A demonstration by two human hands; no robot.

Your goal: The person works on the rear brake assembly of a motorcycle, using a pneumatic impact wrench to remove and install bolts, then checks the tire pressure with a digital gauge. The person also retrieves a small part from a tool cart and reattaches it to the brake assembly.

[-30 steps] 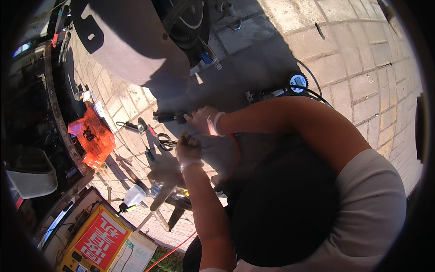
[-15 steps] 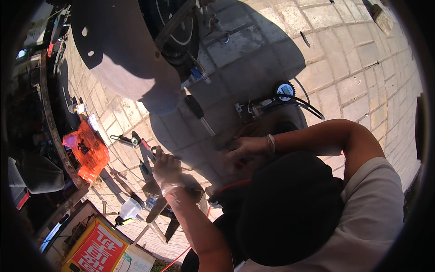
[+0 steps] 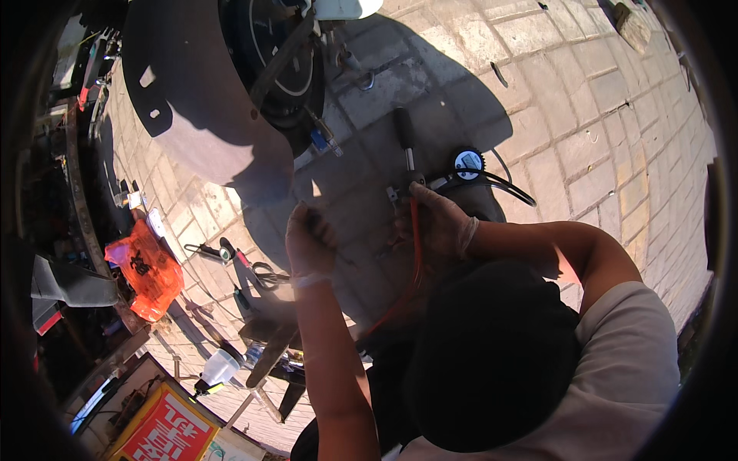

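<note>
My right hand (image 3: 438,223), in a thin translucent glove, is closed around a red hose (image 3: 417,230) that runs down toward my body. A tool with a black grip and a silver shaft (image 3: 405,134) reaches down to these fingertips; whether they hold it too, I cannot tell. Beside them are a metal fitting (image 3: 393,194) and a round digital pressure gauge (image 3: 468,163) with a black hose (image 3: 503,184). My left hand (image 3: 311,238), also gloved, is raised with curled fingers; what is in it, if anything, is hidden. Scissors (image 3: 269,275) lie on the paving just left of it.
A large curved grey panel (image 3: 207,131) and a dark wheel (image 3: 273,58) stand at the far side, near a blue fitting (image 3: 321,140). On the left lie an orange plastic bag (image 3: 146,269) and small tools. A white bottle (image 3: 221,367) and a wooden stand (image 3: 273,357) are nearer.
The black-gripped tool has swung right and farther away, now pointing more upright at my right hand. My left hand has moved right and up, leaving the scissors in plain view.
</note>
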